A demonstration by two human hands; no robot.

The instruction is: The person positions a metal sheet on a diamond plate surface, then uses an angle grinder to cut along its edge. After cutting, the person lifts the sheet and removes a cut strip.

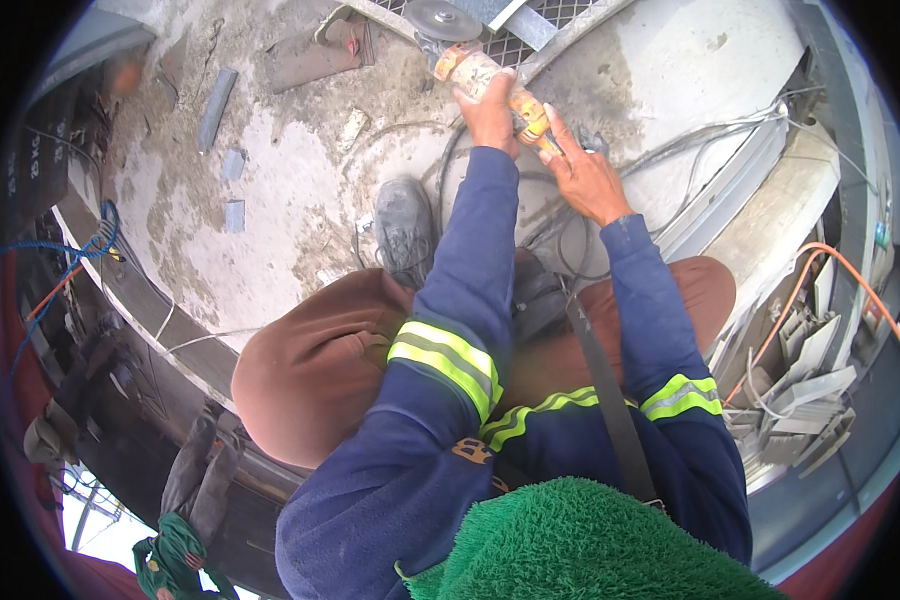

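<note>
An orange, dirt-caked angle grinder (475, 72) is in both my hands, its round disc (444, 18) at the far end. My left hand (492, 115) wraps round the grinder's body. Farther back, my right hand (588, 178) grips its rear handle. The disc is beside a grey metal piece (530, 25) that lies over an expanded-metal mesh (568, 12). Whether disc and metal touch, I cannot tell. A black cord (442, 180) loops on the concrete near my boot (405, 230).
Small grey metal offcuts (234, 215) and a longer strip (217, 108) lie to the left. Cables (710, 130) run across the right side, near piled metal scraps (805, 390). Blue rope (105, 230) hangs at far left. A person in green (175, 555) is at lower left.
</note>
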